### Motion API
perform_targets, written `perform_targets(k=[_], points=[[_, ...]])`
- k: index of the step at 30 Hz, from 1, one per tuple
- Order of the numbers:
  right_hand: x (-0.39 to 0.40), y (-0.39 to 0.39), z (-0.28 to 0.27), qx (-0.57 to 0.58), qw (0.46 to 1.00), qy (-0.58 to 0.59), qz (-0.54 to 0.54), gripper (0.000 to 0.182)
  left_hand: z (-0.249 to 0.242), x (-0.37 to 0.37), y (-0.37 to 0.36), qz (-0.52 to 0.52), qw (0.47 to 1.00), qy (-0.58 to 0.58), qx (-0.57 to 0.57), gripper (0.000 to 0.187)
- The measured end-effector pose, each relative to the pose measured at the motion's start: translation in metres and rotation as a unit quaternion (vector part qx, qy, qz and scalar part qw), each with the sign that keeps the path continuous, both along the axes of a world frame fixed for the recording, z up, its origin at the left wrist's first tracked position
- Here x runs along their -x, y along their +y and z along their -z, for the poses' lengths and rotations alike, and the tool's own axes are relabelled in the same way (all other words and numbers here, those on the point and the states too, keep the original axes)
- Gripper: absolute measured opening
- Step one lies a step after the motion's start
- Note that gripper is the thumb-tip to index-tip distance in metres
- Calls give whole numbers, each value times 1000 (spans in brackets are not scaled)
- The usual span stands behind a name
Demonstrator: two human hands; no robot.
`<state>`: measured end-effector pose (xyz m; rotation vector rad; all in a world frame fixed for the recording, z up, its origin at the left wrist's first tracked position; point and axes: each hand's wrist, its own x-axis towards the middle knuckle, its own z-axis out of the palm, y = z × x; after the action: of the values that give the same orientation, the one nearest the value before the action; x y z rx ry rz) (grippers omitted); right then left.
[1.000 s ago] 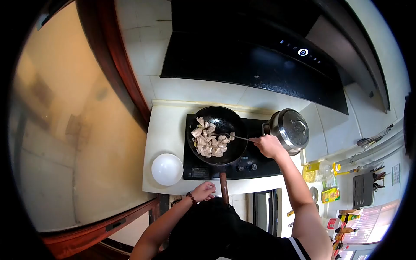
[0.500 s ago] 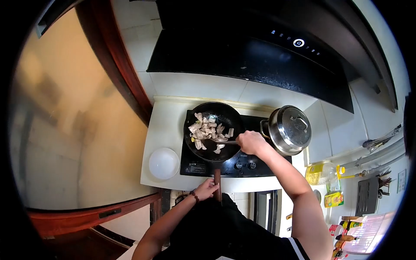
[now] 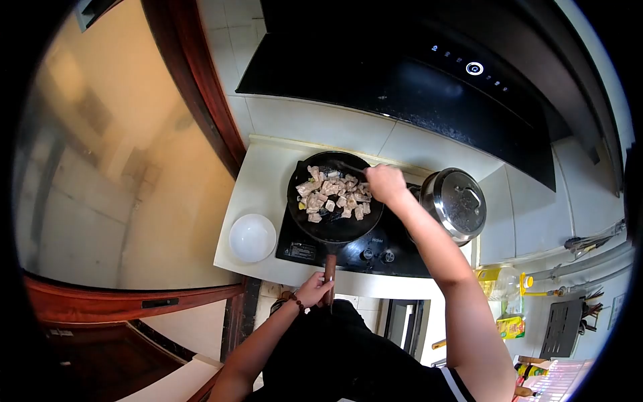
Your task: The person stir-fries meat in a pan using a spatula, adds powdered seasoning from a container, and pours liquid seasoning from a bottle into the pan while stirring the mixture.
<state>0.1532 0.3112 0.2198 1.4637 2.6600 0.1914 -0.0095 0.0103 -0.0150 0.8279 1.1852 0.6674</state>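
1. The stove [image 3: 405, 248] is holding up the pan [image 3: 335, 232].
2. The meat [image 3: 328, 189] is lying in the pan, left of my right hand [image 3: 386, 184]. I am finding that hand nearer to it than my left hand [image 3: 313, 290].
3. My left hand is holding the handle [image 3: 331, 263], which is pointing from the pan back to the body [image 3: 341, 355].
4. My right hand is gripping the spatula [image 3: 351, 167] tight.
5. The spatula is pointing left across the pan's far side, behind most of the meat.
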Motion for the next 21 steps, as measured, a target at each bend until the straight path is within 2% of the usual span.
perform_targets(k=[3,7,12,16,19,21], points=[[5,-22,17,54,997,-15,-56,14,7,3,0,3,1000,-24,-7,44],[-24,-79,7,11,994,-34,-105,13,-21,13,7,37,997,-44,47,45],[-49,-145,-13,45,996,-53,-57,38,-27,23,15,56,997,-44,40,48],[-61,-172,-30,110,992,-55,-8,45,-21,35,22,118,992,-44,31,56],[-57,-175,-34,80,995,2,65,46,-18,42,25,140,989,-45,29,57],[-45,-167,-21,25,995,0,99,45,-18,45,30,163,984,-54,41,57]])
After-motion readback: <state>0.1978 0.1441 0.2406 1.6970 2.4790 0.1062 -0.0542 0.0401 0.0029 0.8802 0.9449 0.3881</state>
